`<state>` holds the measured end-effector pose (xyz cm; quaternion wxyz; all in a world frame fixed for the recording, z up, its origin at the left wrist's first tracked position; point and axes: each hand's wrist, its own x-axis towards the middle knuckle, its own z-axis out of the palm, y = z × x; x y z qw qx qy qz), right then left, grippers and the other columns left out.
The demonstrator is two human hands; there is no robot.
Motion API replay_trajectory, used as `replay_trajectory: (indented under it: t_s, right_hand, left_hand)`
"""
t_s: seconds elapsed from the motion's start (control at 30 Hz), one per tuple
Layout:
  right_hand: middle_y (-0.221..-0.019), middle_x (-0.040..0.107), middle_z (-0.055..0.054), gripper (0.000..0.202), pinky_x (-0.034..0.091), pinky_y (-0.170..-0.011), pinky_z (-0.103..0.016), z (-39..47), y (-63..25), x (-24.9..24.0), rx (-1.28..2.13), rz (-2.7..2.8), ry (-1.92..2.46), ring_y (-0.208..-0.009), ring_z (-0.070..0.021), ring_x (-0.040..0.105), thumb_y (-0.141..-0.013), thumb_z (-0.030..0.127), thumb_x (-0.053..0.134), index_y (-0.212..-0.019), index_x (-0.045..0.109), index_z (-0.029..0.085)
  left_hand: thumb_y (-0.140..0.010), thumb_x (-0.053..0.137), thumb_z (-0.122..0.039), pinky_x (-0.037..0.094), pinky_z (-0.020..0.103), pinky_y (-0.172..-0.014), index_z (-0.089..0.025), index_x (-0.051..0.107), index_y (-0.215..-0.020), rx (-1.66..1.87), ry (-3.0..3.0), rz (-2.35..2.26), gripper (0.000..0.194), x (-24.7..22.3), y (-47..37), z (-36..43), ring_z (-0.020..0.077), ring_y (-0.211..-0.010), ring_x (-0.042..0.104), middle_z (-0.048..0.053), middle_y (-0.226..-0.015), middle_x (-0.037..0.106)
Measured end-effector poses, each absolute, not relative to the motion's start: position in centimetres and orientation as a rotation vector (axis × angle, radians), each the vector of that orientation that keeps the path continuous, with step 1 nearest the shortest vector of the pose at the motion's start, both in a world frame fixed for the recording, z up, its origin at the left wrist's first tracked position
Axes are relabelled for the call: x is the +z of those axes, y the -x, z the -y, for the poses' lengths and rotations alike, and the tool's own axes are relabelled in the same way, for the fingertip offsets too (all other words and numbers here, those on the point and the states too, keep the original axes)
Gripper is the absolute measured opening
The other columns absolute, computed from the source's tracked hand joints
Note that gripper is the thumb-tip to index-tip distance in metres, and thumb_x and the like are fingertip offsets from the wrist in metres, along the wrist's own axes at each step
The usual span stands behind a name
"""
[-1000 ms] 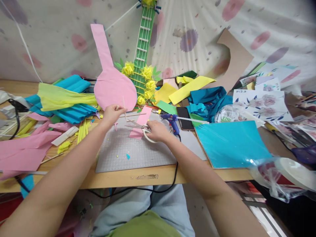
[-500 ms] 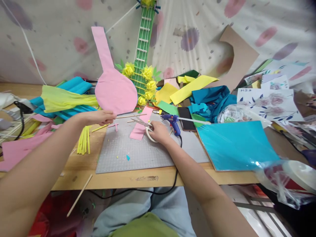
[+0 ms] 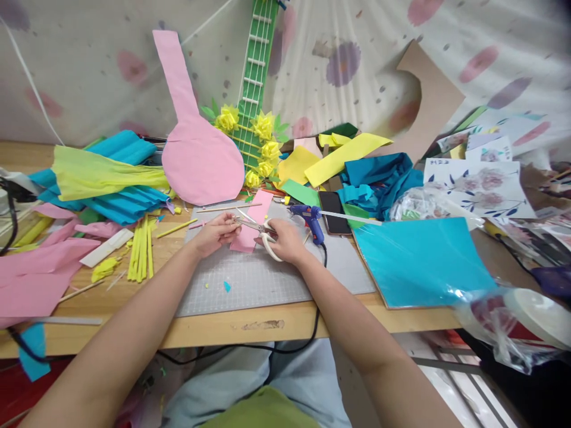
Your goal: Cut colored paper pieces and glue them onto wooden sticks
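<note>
My right hand (image 3: 285,239) grips the white-handled scissors (image 3: 269,242), their blades pointing left over a pink paper strip (image 3: 243,239) on the grey cutting mat (image 3: 250,285). My left hand (image 3: 218,233) has its fingers pinched close to the blade tips; what they hold, if anything, is too small to make out. Just behind the hands a thin wooden stick (image 3: 214,208) lies across the mat's back edge. The blue glue gun (image 3: 312,221) rests right of my right hand, beside a black phone (image 3: 334,213).
Behind the mat stand a pink guitar-shaped cutout (image 3: 203,161) and a green guitar neck (image 3: 255,65) with yellow flowers. Yellow strips (image 3: 141,249) and crumpled paper lie left. A blue sheet (image 3: 428,261) lies right. The glue gun's black cable (image 3: 317,318) hangs over the table edge.
My left hand has moved right and down to the scissors' tips and let go of the wooden stick, which now lies on the mat. My right hand still holds the scissors.
</note>
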<state>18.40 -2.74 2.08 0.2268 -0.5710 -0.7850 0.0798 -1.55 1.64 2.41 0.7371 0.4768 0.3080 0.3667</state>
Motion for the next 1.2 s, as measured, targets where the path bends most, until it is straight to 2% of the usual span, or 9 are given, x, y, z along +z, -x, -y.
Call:
replay_trajectory:
  t_s: [0.33,0.77,1.07,1.2]
  right_hand:
    - [-0.075,0.056,-0.002,0.037,0.026,-0.061,-0.022,3.07,-18.23,2.03,0.263,2.289,1.516,-0.07,-0.0127,0.045,-0.076,0.054,0.048,-0.077,0.051,0.017]
    - [-0.069,0.058,0.0,0.043,0.022,-0.054,-0.021,3.08,-18.11,1.66,0.278,2.243,1.557,-0.059,-0.0096,0.043,-0.076,0.059,0.044,-0.073,0.054,0.017]
    - [-0.063,0.058,0.0,0.048,0.023,-0.053,-0.021,2.94,-18.26,1.58,0.263,2.203,1.602,-0.057,-0.0089,0.045,-0.077,0.061,0.041,-0.063,0.054,0.017]
    - [-0.069,0.062,-0.002,0.047,0.028,-0.055,-0.022,2.67,-18.44,1.54,0.24,2.104,1.771,-0.062,-0.0118,0.052,-0.079,0.06,0.038,-0.072,0.058,0.018]
  left_hand:
    - [-0.06,0.06,-0.008,0.028,0.016,-0.041,-0.018,0.047,-0.085,0.798,-0.956,-0.637,0.029,2.44,1.66,-1.03,0.0071,-0.049,0.046,-0.004,-0.057,0.049]
    - [-0.063,0.062,-0.014,0.03,0.017,-0.043,-0.018,0.05,-0.088,0.811,-0.988,-0.649,0.029,1.96,1.64,-0.86,0.0074,-0.049,0.042,-0.003,-0.056,0.047]
    - [-0.067,0.062,-0.02,0.022,0.016,-0.04,-0.018,0.048,-0.085,0.775,-0.995,-0.579,0.023,2.2,1.49,-0.84,0.005,-0.044,0.032,-0.004,-0.055,0.042]
    - [-0.069,0.061,-0.021,0.021,0.016,-0.041,-0.019,0.046,-0.083,0.794,-1.002,-0.572,0.021,2.49,1.59,-0.82,0.0051,-0.045,0.031,-0.004,-0.055,0.04]
